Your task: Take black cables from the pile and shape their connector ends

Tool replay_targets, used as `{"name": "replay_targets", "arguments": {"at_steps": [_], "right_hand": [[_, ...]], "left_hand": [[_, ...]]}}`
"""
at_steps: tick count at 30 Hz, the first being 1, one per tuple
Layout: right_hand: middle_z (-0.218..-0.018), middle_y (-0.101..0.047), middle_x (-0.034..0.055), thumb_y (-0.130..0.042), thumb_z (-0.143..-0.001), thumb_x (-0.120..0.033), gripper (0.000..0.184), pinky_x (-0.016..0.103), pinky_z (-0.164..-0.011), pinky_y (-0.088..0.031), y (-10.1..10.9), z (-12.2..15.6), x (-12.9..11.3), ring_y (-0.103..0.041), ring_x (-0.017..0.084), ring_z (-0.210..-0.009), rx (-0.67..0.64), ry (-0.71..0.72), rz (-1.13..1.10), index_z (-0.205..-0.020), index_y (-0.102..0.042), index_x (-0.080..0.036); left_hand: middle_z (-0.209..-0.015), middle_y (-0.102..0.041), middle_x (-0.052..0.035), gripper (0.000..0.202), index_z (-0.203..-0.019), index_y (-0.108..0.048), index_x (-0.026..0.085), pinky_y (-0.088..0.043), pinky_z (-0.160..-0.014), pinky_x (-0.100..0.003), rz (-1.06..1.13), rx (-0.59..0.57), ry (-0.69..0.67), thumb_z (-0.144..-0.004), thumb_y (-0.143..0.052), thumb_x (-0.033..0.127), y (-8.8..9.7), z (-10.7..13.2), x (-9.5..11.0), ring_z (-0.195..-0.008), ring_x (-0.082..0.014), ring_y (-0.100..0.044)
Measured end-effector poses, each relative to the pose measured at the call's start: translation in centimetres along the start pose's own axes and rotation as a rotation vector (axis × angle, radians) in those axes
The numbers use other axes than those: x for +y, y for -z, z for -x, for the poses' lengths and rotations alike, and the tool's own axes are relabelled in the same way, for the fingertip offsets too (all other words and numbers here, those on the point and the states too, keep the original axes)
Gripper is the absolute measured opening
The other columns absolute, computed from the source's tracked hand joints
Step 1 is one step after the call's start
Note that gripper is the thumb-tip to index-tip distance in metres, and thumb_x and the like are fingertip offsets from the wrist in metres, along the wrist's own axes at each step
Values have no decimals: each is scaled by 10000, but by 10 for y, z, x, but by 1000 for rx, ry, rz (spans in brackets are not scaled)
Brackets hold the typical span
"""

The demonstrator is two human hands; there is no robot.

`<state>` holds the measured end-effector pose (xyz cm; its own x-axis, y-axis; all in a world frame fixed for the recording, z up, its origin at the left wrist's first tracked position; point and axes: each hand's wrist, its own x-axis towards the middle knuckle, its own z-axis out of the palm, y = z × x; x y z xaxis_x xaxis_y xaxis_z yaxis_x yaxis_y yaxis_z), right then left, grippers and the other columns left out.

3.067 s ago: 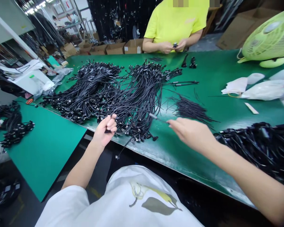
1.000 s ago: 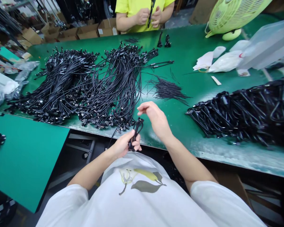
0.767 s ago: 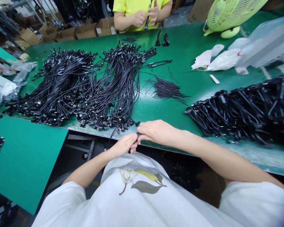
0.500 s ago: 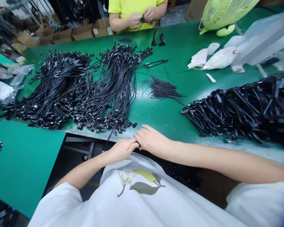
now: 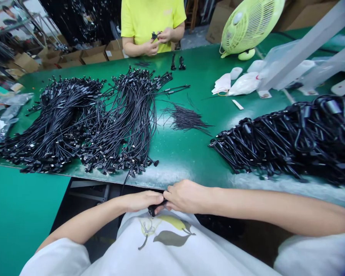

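Observation:
My left hand [image 5: 142, 200] is closed round a black cable [image 5: 153, 210], whose bundled end pokes out below the fingers against the white shirt. My right hand [image 5: 185, 196] meets it at the table's front edge, its fingertips pinched on the same cable; the part between the hands is mostly hidden. Beyond them lie two heaps of straight black cables with small plugs, a left heap [image 5: 60, 115] and a middle heap [image 5: 132, 115]. A small pile of thin black ties [image 5: 186, 118] rests right of the middle heap.
Bundled black cables [image 5: 290, 134] are piled at the right. Behind stand a green fan [image 5: 251, 27], white plastic bags [image 5: 244, 84] and a slanted grey post [image 5: 304, 46]. Across the green table [image 5: 178, 161], a person in yellow [image 5: 152, 27] handles a small black cable. Cardboard boxes [image 5: 94, 56] stand behind.
The view has tilted, so the table appears lower and farther left. My left hand has turned, and the black cable end now shows below it. The person opposite has raised their cable.

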<state>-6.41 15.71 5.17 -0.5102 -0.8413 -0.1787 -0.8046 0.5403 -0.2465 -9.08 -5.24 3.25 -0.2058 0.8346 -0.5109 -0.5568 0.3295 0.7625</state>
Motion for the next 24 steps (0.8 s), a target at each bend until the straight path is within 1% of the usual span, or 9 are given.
{"name": "replay_targets", "arguments": {"at_steps": [3, 5, 9, 12, 15, 16, 18, 21, 24], "right_hand": [[-798, -614, 49, -449, -957, -225, 138, 289, -544, -274, -1, 3, 7, -552, 172, -646, 41, 22, 30, -905, -559, -159], [-834, -608, 60, -459, -942, -188, 111, 298, -588, -287, 2, 4, 13, -545, 182, -700, 82, 12, 53, -907, -559, -157], [-810, -593, 56, -443, -981, -271, 186, 308, -634, -295, 8, 0, 23, -521, 182, -718, 84, -38, 34, -896, -565, -159], [-853, -589, 77, -431, -993, -329, 242, 309, -652, -306, 6, -6, 23, -523, 192, -760, 85, -56, 33, -923, -567, -142], [-869, -587, 91, -415, -978, -224, 174, 306, -631, -294, -2, -10, 23, -515, 192, -730, 71, -79, 30, -973, -554, -119], [-852, -586, 86, -407, -973, -199, 163, 303, -614, -281, -4, -11, 24, -506, 187, -698, 58, -90, 25, -972, -548, -118], [-820, -584, 72, -387, -977, -193, 170, 301, -593, -254, -6, -11, 29, -488, 179, -659, 59, -79, 41, -945, -541, -129], [-827, -586, 62, -364, -987, -188, 195, 311, -613, -253, -1, -11, 38, -491, 177, -684, 114, 55, 127, -925, -544, -145], [-842, -597, 61, -389, -972, -166, 180, 319, -639, -277, 3, -13, 40, -500, 175, -699, 120, 114, 147, -921, -560, -148]], "left_hand": [[-668, -517, -5, 525, -792, -646, 105, -359, -629, -251, 73, 58, -26, -781, -617, 629, -1, -6, 1, -639, -110, -473], [-668, -525, -10, 522, -826, -655, 94, -361, -595, -242, 138, 118, -39, -747, -664, 610, -2, -10, 1, -611, -103, -475], [-547, -430, 46, 515, -776, -616, 114, -319, -500, -230, 139, 225, -84, -769, -616, 629, -4, -19, -4, -474, -75, -374], [-480, -393, 59, 550, -718, -577, 139, -314, -497, -243, -63, 346, -135, -820, -496, 674, -3, -24, -10, -435, -87, -372], [-481, -420, 50, 556, -731, -575, 150, -324, -532, -252, -338, 457, -152, -876, -400, 657, 2, -26, -10, -462, -101, -394], [-501, -435, 46, 545, -750, -578, 152, -328, -546, -254, -387, 464, -158, -887, -389, 645, 4, -26, -7, -483, -105, -403], [-570, -476, 30, 525, -783, -581, 152, -355, -595, -261, -371, 405, -176, -894, -396, 631, 9, -24, 1, -555, -118, -444], [-688, -533, -9, 507, -760, -569, 144, -401, -689, -280, -157, 248, -178, -872, -457, 626, 14, -19, 12, -681, -142, -504], [-731, -563, -26, 488, -747, -565, 138, -414, -744, -294, -89, 208, -185, -851, -516, 613, 16, -17, 12, -724, -150, -533]]}}
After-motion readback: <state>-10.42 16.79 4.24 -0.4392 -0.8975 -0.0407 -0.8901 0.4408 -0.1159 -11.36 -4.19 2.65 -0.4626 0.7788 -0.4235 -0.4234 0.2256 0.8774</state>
